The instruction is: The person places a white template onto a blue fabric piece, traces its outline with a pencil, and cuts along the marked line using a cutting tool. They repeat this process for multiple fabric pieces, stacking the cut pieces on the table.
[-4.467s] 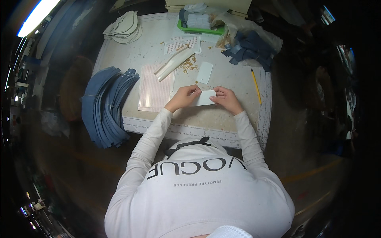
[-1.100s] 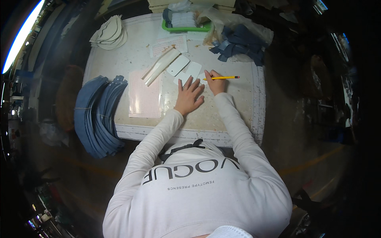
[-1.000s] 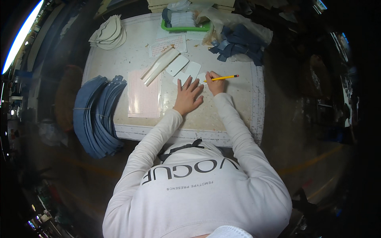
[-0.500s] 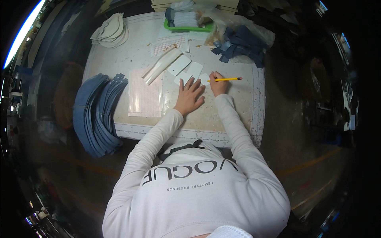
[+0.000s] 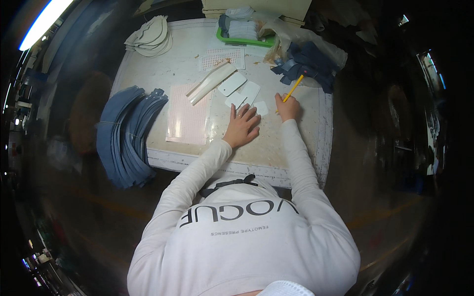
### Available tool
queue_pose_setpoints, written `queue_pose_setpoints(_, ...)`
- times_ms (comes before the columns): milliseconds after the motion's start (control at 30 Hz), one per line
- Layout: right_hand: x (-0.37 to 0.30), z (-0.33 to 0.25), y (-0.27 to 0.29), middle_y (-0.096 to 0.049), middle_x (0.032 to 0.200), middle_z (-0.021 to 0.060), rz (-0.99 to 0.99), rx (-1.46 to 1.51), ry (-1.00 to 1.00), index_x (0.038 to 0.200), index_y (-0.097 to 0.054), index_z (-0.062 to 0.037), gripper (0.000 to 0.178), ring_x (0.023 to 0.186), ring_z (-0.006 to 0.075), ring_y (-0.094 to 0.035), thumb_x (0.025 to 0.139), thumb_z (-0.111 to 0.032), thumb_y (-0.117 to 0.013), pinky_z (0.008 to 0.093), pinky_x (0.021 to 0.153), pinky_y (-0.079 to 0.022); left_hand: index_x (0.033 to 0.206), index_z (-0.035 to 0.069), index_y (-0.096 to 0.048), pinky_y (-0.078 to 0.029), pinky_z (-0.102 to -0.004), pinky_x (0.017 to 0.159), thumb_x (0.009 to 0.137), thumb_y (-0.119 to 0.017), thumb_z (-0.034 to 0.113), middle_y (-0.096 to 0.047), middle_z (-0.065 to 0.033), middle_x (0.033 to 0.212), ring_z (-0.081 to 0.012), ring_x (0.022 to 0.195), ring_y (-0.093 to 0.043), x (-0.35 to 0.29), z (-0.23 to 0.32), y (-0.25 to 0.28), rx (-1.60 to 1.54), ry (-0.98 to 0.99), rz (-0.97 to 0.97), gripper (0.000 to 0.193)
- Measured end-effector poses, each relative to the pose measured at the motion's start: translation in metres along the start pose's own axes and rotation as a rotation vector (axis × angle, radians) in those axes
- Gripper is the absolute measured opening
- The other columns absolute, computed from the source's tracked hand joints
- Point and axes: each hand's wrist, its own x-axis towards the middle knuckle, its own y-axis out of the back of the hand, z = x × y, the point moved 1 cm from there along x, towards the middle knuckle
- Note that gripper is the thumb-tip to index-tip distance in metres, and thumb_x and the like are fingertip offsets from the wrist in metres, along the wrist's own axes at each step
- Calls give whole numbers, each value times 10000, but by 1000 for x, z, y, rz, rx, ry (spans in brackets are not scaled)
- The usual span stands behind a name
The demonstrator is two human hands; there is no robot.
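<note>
My left hand (image 5: 242,127) lies on the worktable with its fingers spread, the fingertips at the lower edge of some thin white cards. One of these is a pale rounded card (image 5: 260,108) just beyond the fingers; a larger white card (image 5: 232,84) with a small hole sits further back. To the right, my right hand (image 5: 289,108) is closed round a yellow pencil (image 5: 295,88). Its point is down near the tabletop, a little right of the rounded card, and its other end slants up toward the far right.
Stacked blue curved fabric pieces (image 5: 126,135) overhang the table's left edge. A pink-patterned sheet (image 5: 186,121) and a curled cream strip (image 5: 211,83) lie left of the cards. At the back are white cut pieces (image 5: 150,37), a green tray (image 5: 247,41) and dark blue fabric (image 5: 311,64).
My right hand has moved right, away from the rounded card. The pencil has swung from nearly level to a steep slant. My left hand stays spread by the cards; the view has shifted slightly.
</note>
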Motion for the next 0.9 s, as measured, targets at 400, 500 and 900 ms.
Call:
queue_pose_setpoints(400, -33, -15, 12, -528, 977, 99, -709, -102, 538, 966, -564, -90, 512, 953, 265, -533, 550, -140, -857, 345, 832, -455, 1129, 123, -630, -424, -367, 946, 798, -658, 161, -534, -119, 1258, -298, 1146, -510, -50, -6, 142, -236, 125, 317, 334)
queue_pose_setpoints(500, -23, -18, 7, -527, 962, 95, -837, -149, 396, 907, -557, -83, 494, 952, 266, -523, 523, -132, -863, 345, 816, -455, 908, 54, -702, -490, -317, 795, 810, -639, 85, -682, -88, 902, -234, 866, -641, -94, -49, 249, 2, 254, 580, 120)
queue_pose_setpoints(900, -1, -78, -12, -627, 718, 46, -1183, -92, 440, 875, -618, -35, 292, 655, 107, -583, 637, -46, -786, 259, 613, -469, 996, 204, -731, -447, -343, 911, 809, -665, 159, -615, -25, 956, -222, 962, -552, -179, -156, 382, 285, 451, 186, 204)
